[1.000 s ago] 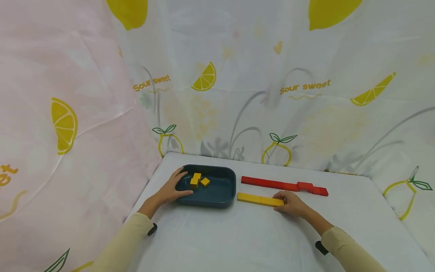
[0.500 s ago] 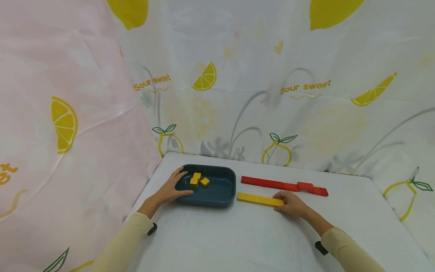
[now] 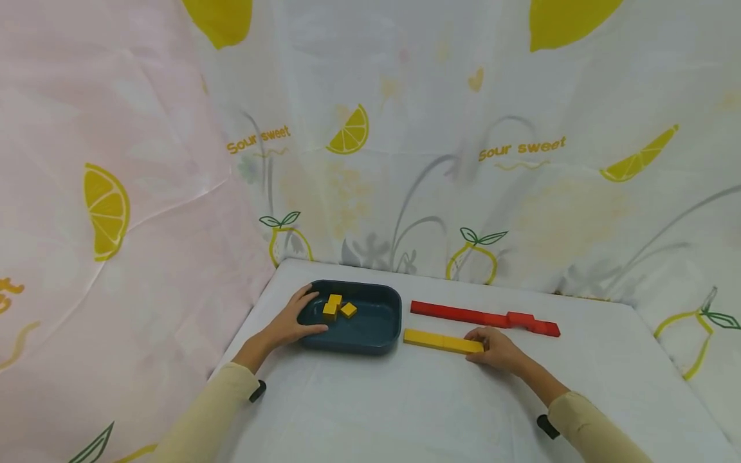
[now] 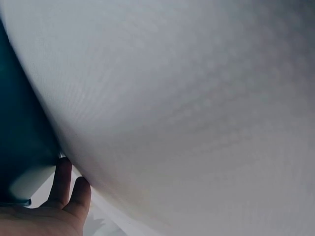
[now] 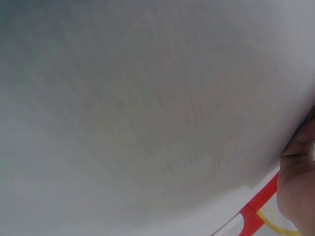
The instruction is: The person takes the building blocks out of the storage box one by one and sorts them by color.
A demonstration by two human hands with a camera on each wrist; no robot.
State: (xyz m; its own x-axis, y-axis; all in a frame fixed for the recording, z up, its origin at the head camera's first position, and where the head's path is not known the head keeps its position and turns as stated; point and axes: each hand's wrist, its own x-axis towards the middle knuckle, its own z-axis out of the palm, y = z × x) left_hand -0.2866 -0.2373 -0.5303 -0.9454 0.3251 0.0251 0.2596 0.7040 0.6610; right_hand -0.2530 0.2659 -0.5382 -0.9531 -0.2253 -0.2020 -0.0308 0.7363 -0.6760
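Observation:
My left hand [image 3: 288, 323] holds the left end of a dark blue rectangular tray [image 3: 370, 347], thumb at the near rim and fingers toward the far left corner. Inside the tray lie a few small yellow blocks [image 3: 330, 311], grouped to the left. In the left wrist view, fingers [image 4: 80, 196] show beside the tray's wall [image 4: 22, 113]. My right hand [image 3: 498, 349] pinches the right end of a straight row of yellow blocks [image 3: 437, 340] lying on the table, right of the tray. Only part of that hand [image 5: 298, 187] shows in the right wrist view; its fingertips are hidden.
Behind the yellow row runs a longer row of red blocks [image 3: 451, 312], with an arch-shaped red block [image 3: 521, 319] raised near its right end. A white cloth covers the table [image 3: 405, 411]. Lemon-printed curtains [image 3: 405, 161] stand at the back and left.

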